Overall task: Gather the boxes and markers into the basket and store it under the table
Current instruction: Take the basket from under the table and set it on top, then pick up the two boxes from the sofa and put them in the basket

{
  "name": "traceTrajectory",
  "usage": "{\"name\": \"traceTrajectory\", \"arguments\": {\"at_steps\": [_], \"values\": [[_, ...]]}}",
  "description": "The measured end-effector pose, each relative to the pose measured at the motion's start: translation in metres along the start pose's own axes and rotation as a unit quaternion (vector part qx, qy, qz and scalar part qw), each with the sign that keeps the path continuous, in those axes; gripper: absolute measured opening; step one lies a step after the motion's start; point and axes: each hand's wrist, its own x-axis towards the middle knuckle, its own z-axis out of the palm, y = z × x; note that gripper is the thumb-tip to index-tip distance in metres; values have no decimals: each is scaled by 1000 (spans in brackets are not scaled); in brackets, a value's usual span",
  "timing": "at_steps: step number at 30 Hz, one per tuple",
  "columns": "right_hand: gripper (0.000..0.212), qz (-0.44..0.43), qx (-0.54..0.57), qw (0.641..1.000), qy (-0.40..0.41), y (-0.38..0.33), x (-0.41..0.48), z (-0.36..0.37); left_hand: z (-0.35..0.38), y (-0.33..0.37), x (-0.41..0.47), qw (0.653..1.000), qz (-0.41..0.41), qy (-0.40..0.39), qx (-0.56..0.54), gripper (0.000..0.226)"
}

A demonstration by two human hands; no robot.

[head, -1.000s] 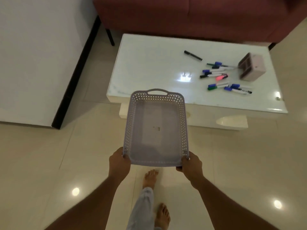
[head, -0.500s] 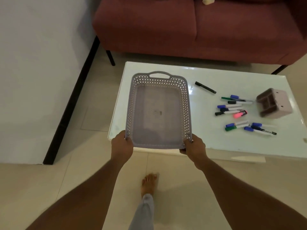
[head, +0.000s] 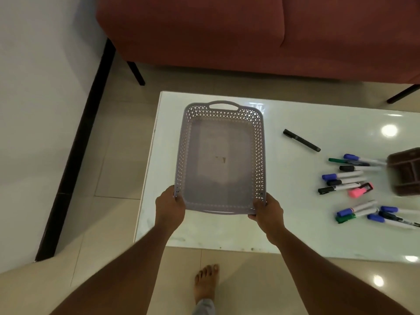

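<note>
An empty grey perforated basket [head: 220,123] is held over the left part of the white table [head: 295,114]. My left hand [head: 169,206] grips its near left corner and my right hand [head: 267,210] grips its near right corner. Several markers [head: 345,180] with blue, black and green caps, plus a pink highlighter [head: 360,191], lie scattered on the table to the right. One black marker [head: 301,140] lies apart, closer to the basket. A brown compartment box [head: 405,171] lies at the right edge, partly cut off.
A red sofa [head: 227,30] on black legs stands just behind the table. A white wall with a black skirting [head: 75,160] runs along the left. My bare foot [head: 206,285] is on the beige tiled floor in front of the table.
I have walked up to the table and carried the basket forward; it now hangs over the table's left part instead of over the floor. Both hands keep their grip.
</note>
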Motion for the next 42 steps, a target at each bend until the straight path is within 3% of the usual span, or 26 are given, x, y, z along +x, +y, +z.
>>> {"name": "traceTrajectory", "arguments": {"at_steps": [10, 15, 17, 19, 22, 26, 34, 42], "values": [[25, 72, -10, 996, -52, -2, -7, -1, 10, 2, -4, 998, -47, 2, 33, 21], [64, 50, -62, 995, -60, 6, -26, -12, 15, 17, -36, 986, -85, 20, 139, 36], [66, 26, -88, 994, -60, 8, -41, -23, 19, 25, -62, 976, -87, 40, 195, 45], [63, 0, -126, 989, -75, 15, -59, -39, 25, 30, -93, 961, -51, 48, 267, 51], [59, -40, -179, 977, -107, 32, -88, -72, 40, 32, -140, 912, 108, 29, 395, 44], [56, -86, -244, 957, -129, 58, -141, -136, 59, 55, -221, 869, 260, 21, 421, 27], [59, -179, -301, 929, -117, 39, -242, -225, 20, 105, -351, 843, 334, 49, 420, 27], [57, -255, -285, 919, -98, -40, -315, -213, -111, 117, -371, 832, 339, 103, 427, 28]]}}
